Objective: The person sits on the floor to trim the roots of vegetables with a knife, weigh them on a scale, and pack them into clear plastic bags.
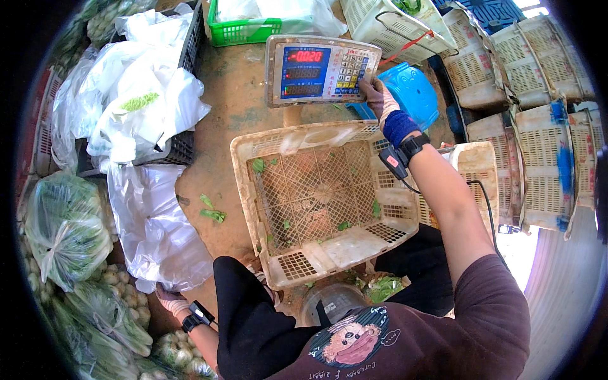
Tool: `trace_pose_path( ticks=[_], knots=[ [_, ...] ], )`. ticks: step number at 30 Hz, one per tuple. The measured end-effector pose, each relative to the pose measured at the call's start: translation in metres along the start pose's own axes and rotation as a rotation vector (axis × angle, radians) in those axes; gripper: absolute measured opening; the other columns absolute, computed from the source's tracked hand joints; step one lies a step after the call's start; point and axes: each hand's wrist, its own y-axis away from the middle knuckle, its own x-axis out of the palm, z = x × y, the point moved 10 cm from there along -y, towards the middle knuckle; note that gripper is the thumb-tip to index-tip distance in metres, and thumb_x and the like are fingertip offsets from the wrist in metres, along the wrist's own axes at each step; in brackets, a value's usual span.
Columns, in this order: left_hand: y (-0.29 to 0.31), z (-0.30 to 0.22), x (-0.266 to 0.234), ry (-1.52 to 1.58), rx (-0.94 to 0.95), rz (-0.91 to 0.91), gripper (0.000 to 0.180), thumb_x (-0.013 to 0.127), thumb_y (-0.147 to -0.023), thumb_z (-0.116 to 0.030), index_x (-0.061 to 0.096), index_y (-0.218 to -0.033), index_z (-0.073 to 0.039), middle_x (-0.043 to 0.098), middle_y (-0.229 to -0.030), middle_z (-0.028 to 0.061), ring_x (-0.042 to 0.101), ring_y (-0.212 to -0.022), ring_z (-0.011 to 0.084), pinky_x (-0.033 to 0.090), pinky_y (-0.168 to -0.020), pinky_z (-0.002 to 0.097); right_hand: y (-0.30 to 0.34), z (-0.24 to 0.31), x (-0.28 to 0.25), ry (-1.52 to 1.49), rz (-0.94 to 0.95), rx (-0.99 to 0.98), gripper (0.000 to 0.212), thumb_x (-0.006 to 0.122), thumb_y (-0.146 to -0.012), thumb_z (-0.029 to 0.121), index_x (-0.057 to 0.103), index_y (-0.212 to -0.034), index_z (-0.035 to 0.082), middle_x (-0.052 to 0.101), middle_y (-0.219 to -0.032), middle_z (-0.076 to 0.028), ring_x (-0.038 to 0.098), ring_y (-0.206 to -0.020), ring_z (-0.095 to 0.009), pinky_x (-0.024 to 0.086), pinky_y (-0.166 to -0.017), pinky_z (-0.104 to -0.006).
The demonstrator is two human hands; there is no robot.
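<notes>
Stained brown floor (218, 126) spreads wide; stacked baskets (538, 168) stand right of a dirty cream crate (329, 258). Left of the crate lies a white plastic bag (158, 221); beyond it, a scale panel (316, 73). The right hand (378, 98) touches the panel, the left hand (172, 301) the bag's near end; whether fingers close, I cannot tell.

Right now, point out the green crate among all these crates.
The low green crate beyond the scale, holding pale plastic; no other crate in view is green.

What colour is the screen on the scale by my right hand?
The scale's screen is blue with red lit digits, shown best in the head view.
</notes>
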Motion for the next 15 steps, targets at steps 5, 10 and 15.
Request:
trace_pose_path(
  ticks=[5, 10, 15],
  knots=[
    [0.003, -0.001, 0.016, 0.017, 0.005, 0.031, 0.030, 0.058, -0.084, -0.028, 0.057, -0.105, -0.008, 0.060, -0.102, 0.0054, 0.056, -0.088, 0.0187, 0.046, -0.073, 0.0317, 0.005, 0.010, 0.003, 0.073, 0.026, -0.013, 0.046, 0.060, -0.086, 0.016, 0.042, -0.123, -0.003, 0.056, -0.111, -0.008, 0.054, -0.096, -0.015, 0.047, -0.082, -0.0266],
    [0.011, -0.006, 0.019, -0.020, -0.001, 0.010, 0.031, 0.058, -0.084, -0.030, 0.057, -0.106, -0.007, 0.060, -0.102, 0.0055, 0.056, -0.090, 0.0190, 0.045, -0.075, 0.0317, 0.002, 0.008, 0.003, 0.113, -0.112, 0.014, 0.045, 0.062, -0.084, 0.016, 0.044, -0.120, -0.003, 0.057, -0.107, -0.009, 0.056, -0.090, -0.015, 0.049, -0.076, -0.0275],
    [0.009, -0.005, 0.026, 0.043, -0.004, 0.026, 0.031, 0.057, -0.085, -0.028, 0.057, -0.107, -0.006, 0.060, -0.102, 0.0064, 0.056, -0.091, 0.0195, 0.045, -0.080, 0.0320, -0.002, 0.008, 0.000, 0.135, -0.198, -0.001, 0.038, 0.062, -0.084, 0.017, 0.048, -0.114, -0.002, 0.059, -0.101, -0.010, 0.057, -0.085, -0.017, 0.049, -0.074, -0.0291]
  ],
)
